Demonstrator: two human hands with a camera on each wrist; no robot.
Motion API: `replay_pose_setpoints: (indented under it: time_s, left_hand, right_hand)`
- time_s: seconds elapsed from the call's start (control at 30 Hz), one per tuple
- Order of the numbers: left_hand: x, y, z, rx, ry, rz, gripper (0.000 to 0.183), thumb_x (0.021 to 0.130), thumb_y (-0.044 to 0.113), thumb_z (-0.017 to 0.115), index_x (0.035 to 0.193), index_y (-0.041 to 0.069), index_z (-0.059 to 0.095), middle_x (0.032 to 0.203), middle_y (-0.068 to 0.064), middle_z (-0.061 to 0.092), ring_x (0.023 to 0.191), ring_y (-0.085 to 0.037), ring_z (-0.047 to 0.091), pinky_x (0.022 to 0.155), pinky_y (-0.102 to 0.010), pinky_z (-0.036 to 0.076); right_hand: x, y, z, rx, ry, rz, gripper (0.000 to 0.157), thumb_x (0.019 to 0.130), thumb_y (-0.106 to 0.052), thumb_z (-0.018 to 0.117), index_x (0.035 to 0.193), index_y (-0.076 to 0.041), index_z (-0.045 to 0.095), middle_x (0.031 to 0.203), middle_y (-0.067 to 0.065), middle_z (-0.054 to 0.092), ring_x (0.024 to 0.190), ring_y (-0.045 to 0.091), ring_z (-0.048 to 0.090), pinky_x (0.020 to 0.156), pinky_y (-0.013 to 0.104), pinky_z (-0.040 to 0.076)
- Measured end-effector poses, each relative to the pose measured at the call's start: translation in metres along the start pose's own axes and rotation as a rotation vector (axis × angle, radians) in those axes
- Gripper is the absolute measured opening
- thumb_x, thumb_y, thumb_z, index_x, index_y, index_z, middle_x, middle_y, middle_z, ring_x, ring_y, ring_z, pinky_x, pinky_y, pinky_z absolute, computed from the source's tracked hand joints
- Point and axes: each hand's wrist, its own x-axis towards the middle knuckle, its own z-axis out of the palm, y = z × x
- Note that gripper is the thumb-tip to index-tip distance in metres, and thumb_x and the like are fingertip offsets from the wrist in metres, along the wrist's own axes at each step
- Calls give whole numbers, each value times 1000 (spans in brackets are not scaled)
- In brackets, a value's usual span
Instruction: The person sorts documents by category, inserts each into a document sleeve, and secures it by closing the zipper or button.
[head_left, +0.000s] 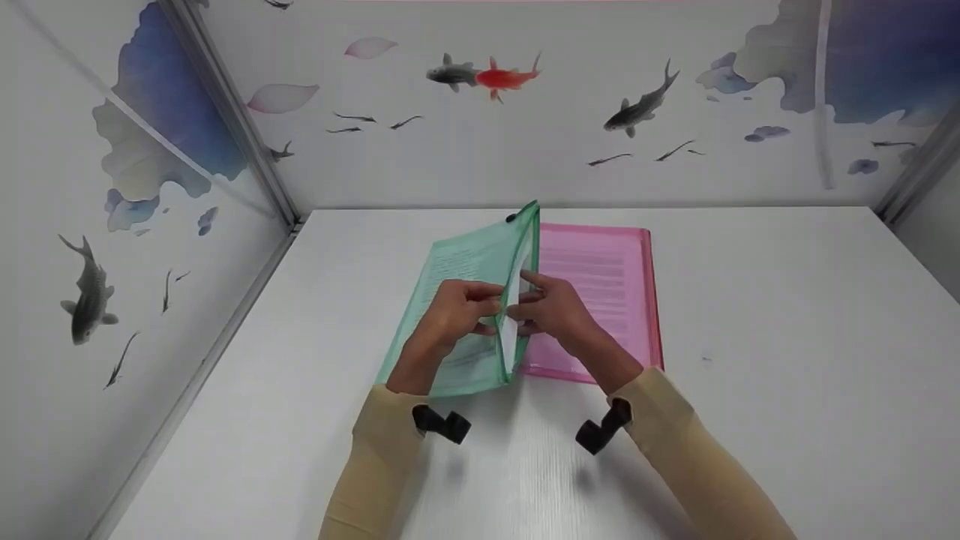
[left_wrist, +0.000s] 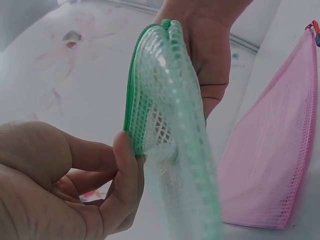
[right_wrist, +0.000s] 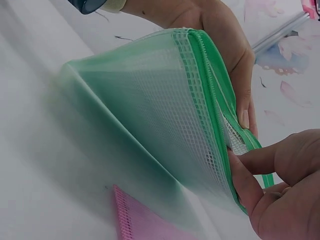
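A green mesh zipper pouch (head_left: pixel 461 259) is raised on its right side, its zipped edge parted and facing right. Printed paper shows through its front. My left hand (head_left: pixel 457 307) pinches the near lip of that opening between thumb and fingers. On the opposite lip, my right hand (head_left: pixel 555 304) holds the edge, with fingertips at the gap. White shows inside the mouth between the two lips. The right wrist view has the green zipper teeth (right_wrist: pixel 212 82) running down the edge to the right thumb. A small dark zipper pull (head_left: pixel 511 218) sits near the top corner.
A pink mesh zipper pouch (head_left: pixel 592 300) with lined print inside lies flat on the white table (head_left: pixel 765 375), partly under the green one. Fish-patterned panels (head_left: pixel 555 150) stand at the back and left. Small black wrist cameras (head_left: pixel 454 427) jut from both sleeves.
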Motion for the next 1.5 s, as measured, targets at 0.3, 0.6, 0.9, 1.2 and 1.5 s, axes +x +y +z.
replay_pose_setpoints:
  time_s: [0.3,0.6,0.9,1.2,1.5]
  left_hand:
    - [-2,2,-2,-9,10,-5,33,98,3,61,130,-2,65,128,-17,65,104,-25,70,76,-33,63]
    - [-2,2,-2,-10,2,14,32,97,4,62,128,-1,66,123,-16,66,99,-19,64,76,-32,63]
    - [-4,5,-5,-16,20,8,31,97,7,62,127,1,67,122,-14,68,98,-17,66,82,-33,62]
    - [-5,6,-4,-3,32,-8,32,97,7,62,128,2,67,120,-13,68,95,-17,65,81,-32,62]
    - [-6,7,0,18,30,-17,30,97,7,62,126,2,68,119,-13,67,92,-20,65,80,-32,62]
  right_hand:
    - [1,5,13,-54,2,-22,79,91,-6,68,158,-7,26,135,21,63,106,29,72,83,36,62]
    - [4,5,6,-72,6,-16,69,95,-12,66,155,-5,34,135,21,61,110,30,70,86,38,61]
    - [23,7,-18,107,134,-32,37,101,-18,58,134,-1,60,125,19,65,104,23,70,81,32,62]
    - [61,10,-39,220,300,37,35,102,-24,57,130,-3,62,124,16,66,108,23,69,82,28,61]
    - [92,13,-55,321,355,170,43,101,-33,54,135,-6,60,134,11,63,115,19,64,92,26,58]
